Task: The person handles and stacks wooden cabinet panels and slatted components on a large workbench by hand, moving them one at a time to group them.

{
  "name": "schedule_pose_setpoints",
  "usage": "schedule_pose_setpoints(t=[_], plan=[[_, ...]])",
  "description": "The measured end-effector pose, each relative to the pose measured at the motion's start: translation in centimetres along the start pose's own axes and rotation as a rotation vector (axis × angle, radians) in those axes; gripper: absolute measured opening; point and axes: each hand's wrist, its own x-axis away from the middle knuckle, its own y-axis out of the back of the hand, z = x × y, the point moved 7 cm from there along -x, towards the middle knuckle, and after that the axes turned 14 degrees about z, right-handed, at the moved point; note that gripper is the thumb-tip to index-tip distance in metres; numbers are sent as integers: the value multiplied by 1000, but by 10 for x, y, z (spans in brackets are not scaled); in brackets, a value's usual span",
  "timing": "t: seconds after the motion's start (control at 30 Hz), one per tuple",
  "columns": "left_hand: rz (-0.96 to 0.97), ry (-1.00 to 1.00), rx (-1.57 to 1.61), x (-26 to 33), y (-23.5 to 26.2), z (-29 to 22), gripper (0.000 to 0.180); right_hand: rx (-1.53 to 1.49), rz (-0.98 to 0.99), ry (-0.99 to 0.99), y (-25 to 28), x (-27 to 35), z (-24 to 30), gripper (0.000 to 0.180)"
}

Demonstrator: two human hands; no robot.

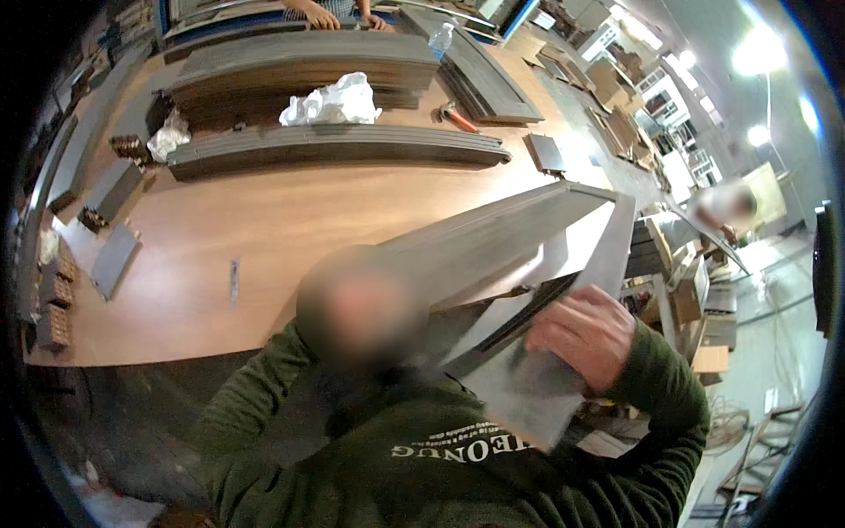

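A long grey framed door panel (493,227) lies at an angle over the near edge of the table, its far corner at the right. My right hand (583,339) is at its near side, fingers curled and slightly smeared by motion. What lies under those fingers cannot be made out. Beside the fingers runs a dark strip (528,310), and a pale grey flat surface (519,400) extends below the hand. My left arm, in a dark green sleeve (264,378), reaches toward the panel's left part. A blurred patch (363,304) hides my left hand.
Grey slats (343,148) lie across the wooden table (202,238), before a tall board stack (290,66) and white crumpled plastic (334,101). A hammer (458,117), bottle (441,40) and small blocks (114,260) lie around. Another person's hands (321,16) are at the far side.
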Motion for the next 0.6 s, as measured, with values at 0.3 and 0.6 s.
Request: schedule_pose_setpoints(t=[0.3, 0.6], plan=[[-50, -449, 762, 15, 33, 60, 37, -138, 220, -92, -1, -36, -36, 58], [-260, -533, 663, 22, 76, 48, 29, -160, -9, -188, 24, -114, -66, 29]])
